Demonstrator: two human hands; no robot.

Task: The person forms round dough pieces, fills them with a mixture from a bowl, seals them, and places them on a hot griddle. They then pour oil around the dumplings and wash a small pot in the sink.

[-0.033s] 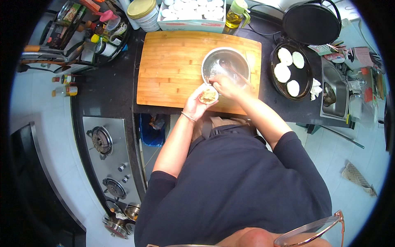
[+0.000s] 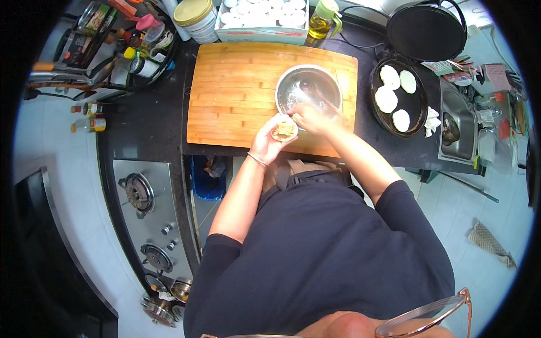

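Note:
My left hand (image 2: 265,138) cups a round piece of white dough with a crumbly yellowish filling (image 2: 283,130) on it, just in front of a metal bowl (image 2: 280,90). The fingers curl round the dough from below and the side. My right hand (image 2: 308,118) reaches over the bowl's near rim, its fingers bent and closed close to the dough's far edge. What the right fingers pinch is too small to make out. The bowl stands on the right part of a wooden cutting board (image 2: 234,96). Its shiny inside makes its contents hard to read.
Right of the board, an open black electric griddle (image 2: 414,107) holds several pale dough rounds (image 2: 386,99). Behind the board stand a box of white eggs (image 2: 262,35), an oil bottle (image 2: 322,19) and a lidded tub (image 2: 196,19). A sink (image 2: 459,121) lies far right, a gas stove (image 2: 152,214) left.

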